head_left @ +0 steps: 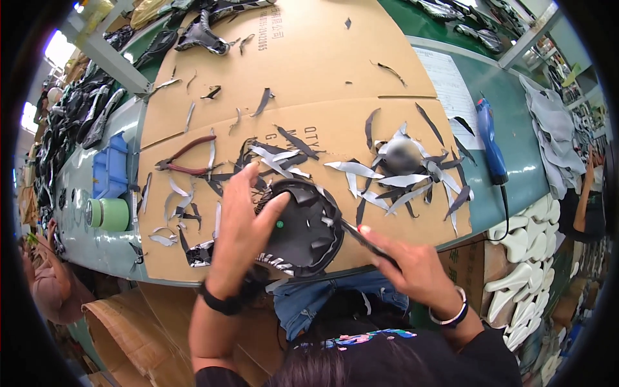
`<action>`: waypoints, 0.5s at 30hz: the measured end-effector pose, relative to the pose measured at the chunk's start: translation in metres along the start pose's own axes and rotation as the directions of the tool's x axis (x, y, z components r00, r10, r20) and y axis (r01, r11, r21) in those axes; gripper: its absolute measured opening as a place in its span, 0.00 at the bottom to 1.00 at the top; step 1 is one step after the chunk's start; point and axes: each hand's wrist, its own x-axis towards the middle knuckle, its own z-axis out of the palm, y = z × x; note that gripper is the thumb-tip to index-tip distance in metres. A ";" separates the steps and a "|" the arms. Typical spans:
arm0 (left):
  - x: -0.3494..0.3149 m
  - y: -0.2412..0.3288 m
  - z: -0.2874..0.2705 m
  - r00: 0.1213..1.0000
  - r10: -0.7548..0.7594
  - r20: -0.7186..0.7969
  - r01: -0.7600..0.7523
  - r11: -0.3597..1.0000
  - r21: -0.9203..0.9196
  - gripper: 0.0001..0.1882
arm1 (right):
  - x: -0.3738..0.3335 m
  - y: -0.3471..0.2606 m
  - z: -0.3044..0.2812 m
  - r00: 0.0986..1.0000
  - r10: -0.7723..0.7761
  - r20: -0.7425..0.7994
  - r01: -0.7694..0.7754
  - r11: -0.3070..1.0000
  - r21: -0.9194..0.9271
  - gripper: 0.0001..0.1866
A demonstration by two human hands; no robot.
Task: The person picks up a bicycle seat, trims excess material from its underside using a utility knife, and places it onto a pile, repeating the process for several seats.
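A black bicycle saddle (298,235) lies underside up at the table's near edge, its hollow facing me. Along its lower rim runs a black-and-white pattern. My left hand (247,216) grips its left side, thumb over the rim and fingers along the outside. In my closed right hand (412,264) is a slim dark hand tool (369,243), whose tip meets the saddle's right rim; its exact kind is unclear. Cut strips (403,180) of grey and black material lie in a pile right of the saddle, with more strips (280,155) behind it.
Cardboard (322,71) covers the table's middle. Red-handled pliers (187,158) lie left, near a blue bin (109,166) and green container (108,214). A blue corded tool (490,138) and paper (445,84) are at right. White saddle shells (525,264) are stacked beside the table.
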 end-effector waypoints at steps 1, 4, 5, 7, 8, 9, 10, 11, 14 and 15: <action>0.006 -0.008 -0.017 0.984 -0.064 0.167 0.052 0.996 0.077 0.30 | 0.009 -0.002 -0.010 0.998 -0.001 0.069 0.006 0.998 -0.064 0.29; 0.018 -0.025 -0.042 0.782 -0.252 0.570 0.287 0.958 0.031 0.26 | 0.034 -0.005 -0.024 0.976 -0.050 0.214 0.079 0.989 -0.129 0.30; 0.014 -0.025 -0.039 0.696 -0.255 0.671 0.521 0.823 -0.228 0.20 | 0.037 -0.003 -0.022 0.975 -0.060 0.215 0.088 0.988 -0.124 0.30; 0.007 -0.008 -0.037 0.685 -0.396 0.612 0.638 0.731 -0.240 0.17 | 0.036 0.007 -0.010 0.978 -0.110 0.176 0.121 0.991 -0.053 0.31; -0.007 -0.009 -0.032 0.731 -0.391 0.560 0.629 0.704 -0.329 0.16 | 0.025 0.015 0.007 0.983 -0.107 0.150 0.117 0.991 -0.062 0.29; -0.018 -0.011 -0.025 0.768 -0.392 0.506 0.616 0.669 -0.416 0.15 | 0.019 0.016 0.016 0.982 -0.109 0.152 0.119 0.991 -0.057 0.29; -0.026 -0.009 -0.023 0.741 -0.440 0.508 0.662 0.606 -0.440 0.16 | 0.014 0.015 0.025 0.988 -0.136 0.075 0.134 0.990 0.036 0.30; -0.032 -0.004 -0.021 0.735 -0.443 0.513 0.668 0.603 -0.436 0.16 | 0.010 0.013 0.030 0.989 -0.148 -0.004 0.148 0.981 0.128 0.32; -0.055 0.003 -0.012 0.760 -0.540 0.361 0.639 0.519 -0.567 0.16 | -0.006 0.005 0.039 0.992 -0.122 -0.025 0.125 0.959 0.256 0.34; -0.063 0.005 -0.010 0.758 -0.543 0.361 0.641 0.518 -0.567 0.16 | -0.012 0.002 0.040 0.997 -0.077 0.004 0.071 0.939 0.336 0.33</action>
